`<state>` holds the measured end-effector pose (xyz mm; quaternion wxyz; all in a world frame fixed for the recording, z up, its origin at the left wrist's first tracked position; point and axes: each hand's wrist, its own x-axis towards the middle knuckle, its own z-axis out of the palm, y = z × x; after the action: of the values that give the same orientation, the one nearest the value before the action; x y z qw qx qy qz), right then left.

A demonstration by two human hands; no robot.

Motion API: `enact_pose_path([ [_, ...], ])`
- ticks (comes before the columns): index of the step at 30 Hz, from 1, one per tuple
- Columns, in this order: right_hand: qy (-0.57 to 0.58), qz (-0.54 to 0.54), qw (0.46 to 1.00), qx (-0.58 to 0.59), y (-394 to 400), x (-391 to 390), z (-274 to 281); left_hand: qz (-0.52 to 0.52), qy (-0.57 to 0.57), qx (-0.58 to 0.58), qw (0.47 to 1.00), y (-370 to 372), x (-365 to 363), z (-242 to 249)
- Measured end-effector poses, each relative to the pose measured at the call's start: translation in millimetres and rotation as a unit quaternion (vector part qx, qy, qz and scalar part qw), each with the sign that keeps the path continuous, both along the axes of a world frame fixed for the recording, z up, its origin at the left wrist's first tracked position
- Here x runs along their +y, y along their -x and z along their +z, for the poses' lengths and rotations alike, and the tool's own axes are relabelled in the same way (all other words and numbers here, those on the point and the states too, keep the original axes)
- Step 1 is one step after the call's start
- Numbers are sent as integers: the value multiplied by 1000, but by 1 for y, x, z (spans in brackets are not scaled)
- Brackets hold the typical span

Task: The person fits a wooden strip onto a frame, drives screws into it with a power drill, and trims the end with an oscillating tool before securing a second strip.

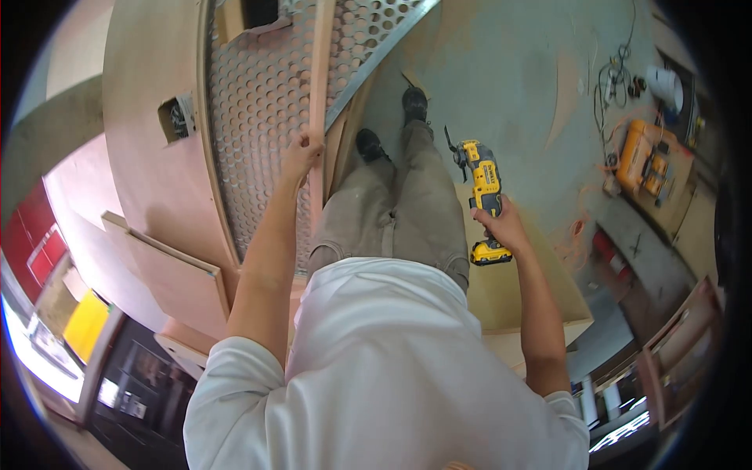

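Observation:
My right hand (pixel 503 225) is wrapped around the grip of a yellow and black cordless oscillating multi-tool (pixel 487 178). The tool's blade end points away from me, toward the floor ahead, and its battery sits below my hand. My left hand (pixel 302 154) pinches the edge of a long, narrow wooden strip (pixel 319 86). That strip runs across a perforated metal sheet (pixel 254 117), which is framed by wood on its left side. Tool and strip are well apart, one on each side of my legs.
A curved plywood panel (pixel 149 78) with a square cutout stands at the left. A metal edge strip (pixel 380 66) slants beside my shoes. On the floor at right lie cables (pixel 615 82), a white bucket (pixel 666 88) and an orange case (pixel 638 149). A pale board (pixel 533 290) is beside my right arm.

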<state>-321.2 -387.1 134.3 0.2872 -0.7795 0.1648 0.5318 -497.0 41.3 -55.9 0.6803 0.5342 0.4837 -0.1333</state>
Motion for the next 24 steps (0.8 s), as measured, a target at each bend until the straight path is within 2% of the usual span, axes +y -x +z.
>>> enact_pose_path([
  [3,7,54,999,-7,-9,14,13,-33,3,-9,999,3,0,-2],
  [6,13,98,995,-17,-17,35,27,7,-2,-31,1000,15,-9,-29],
  [9,8,140,990,-32,-21,44,42,18,-69,14,997,-5,-28,29],
  [12,11,181,982,-41,-28,63,62,0,-149,-82,985,11,-52,-11],
  [15,28,213,976,-43,-28,90,72,-36,-137,-25,990,7,-52,3],
  [18,30,220,974,-35,-21,107,76,-72,-148,-40,986,6,-45,34],
  [21,59,249,966,-34,-21,120,72,-43,-112,-47,992,13,-40,56],
  [24,88,268,959,-31,-23,122,61,1,-221,-50,974,20,-57,56],
])
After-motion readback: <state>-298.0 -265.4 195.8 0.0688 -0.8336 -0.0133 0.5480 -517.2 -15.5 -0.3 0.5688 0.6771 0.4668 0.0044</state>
